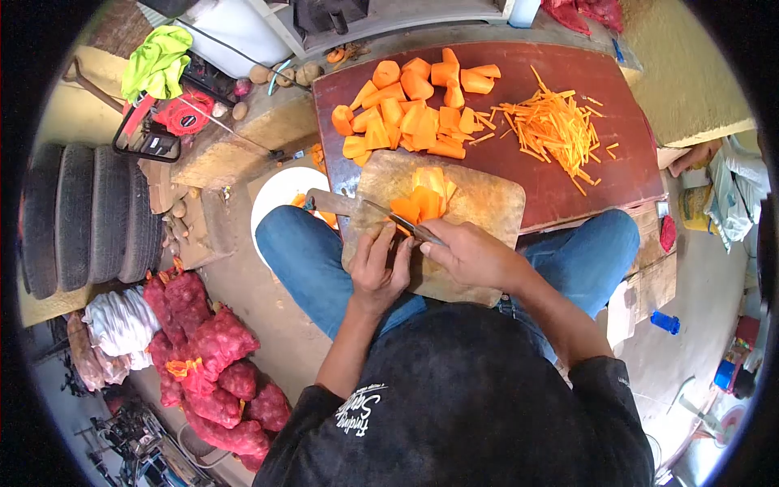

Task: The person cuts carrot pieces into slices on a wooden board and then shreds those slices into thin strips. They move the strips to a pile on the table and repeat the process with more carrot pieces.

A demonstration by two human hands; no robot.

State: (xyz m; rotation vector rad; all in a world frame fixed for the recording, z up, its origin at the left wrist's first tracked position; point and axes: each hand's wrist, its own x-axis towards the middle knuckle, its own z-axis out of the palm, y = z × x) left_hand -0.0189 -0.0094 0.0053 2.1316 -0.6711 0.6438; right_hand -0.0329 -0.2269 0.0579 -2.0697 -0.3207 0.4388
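Note:
A wooden cutting board (495, 191) lies across my lap against a reddish-brown table (527, 69). My right hand (471, 253) grips a knife (404, 222), whose blade points up and left over the board. The fingers of my left hand (378, 266) are pinched on a small carrot piece (402, 230) close under the blade; its lower part is hidden by the fingers. Flat orange carrot slices (428, 200) lie on the board just beyond the knife. Farther back on the table are a heap of peeled carrot chunks (418, 85) and a pile of thin carrot strips (556, 126).
A white round container (280, 185) with orange pieces stands by my left knee. Red net sacks (219, 341) and stacked tyres (81, 219) are at the left. A red-and-black tool (174, 118) rests at the upper left. A blue object (665, 323) lies on the floor at right.

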